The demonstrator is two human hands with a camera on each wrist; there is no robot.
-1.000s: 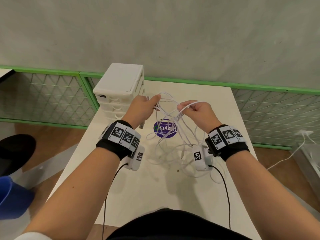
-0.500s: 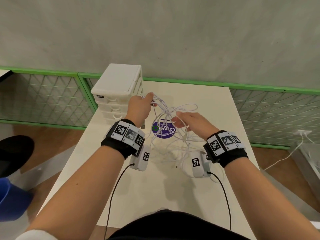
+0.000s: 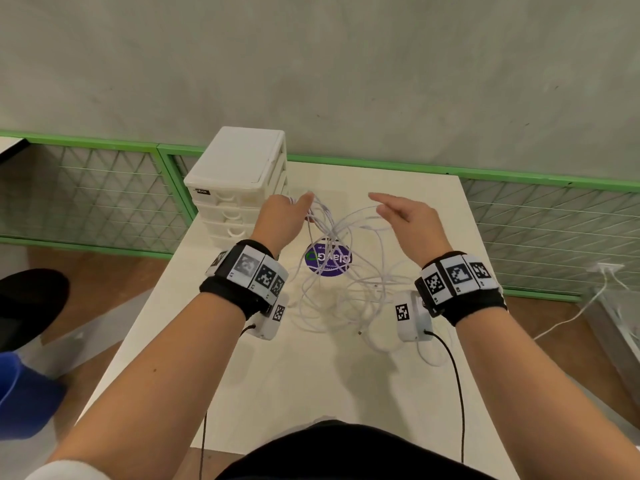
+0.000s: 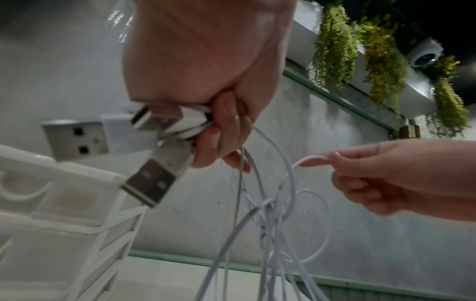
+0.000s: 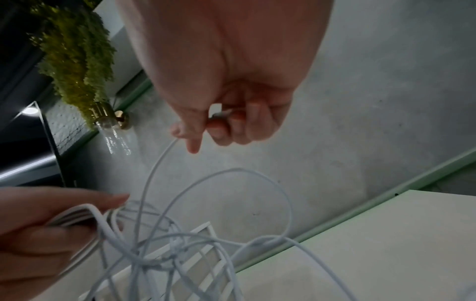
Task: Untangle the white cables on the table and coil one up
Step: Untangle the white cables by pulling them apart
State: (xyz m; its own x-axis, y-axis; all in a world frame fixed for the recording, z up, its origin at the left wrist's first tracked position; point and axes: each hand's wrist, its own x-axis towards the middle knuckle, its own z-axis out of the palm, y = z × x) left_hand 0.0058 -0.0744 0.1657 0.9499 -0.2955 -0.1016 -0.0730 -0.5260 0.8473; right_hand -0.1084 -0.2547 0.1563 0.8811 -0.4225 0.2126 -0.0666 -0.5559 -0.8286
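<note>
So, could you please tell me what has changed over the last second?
The right hand has swung out to the right, drawing one white cable away from the tangle. The left hand still grips the bundled USB plugs beside the drawer unit; the tangle remains knotted.

The right hand fills the top of the right wrist view, its thumb and curled fingers pinching a thin white round cable that runs down from the fingertips. Below it, the tangled white cables knot together in loops. Down and to its left, the left hand grips a bundle of these strands. Under the knot shows a white plastic lattice-sided drawer box, and to the lower right lies the pale bench. A hanging green leafy plant is up to its left.
</note>
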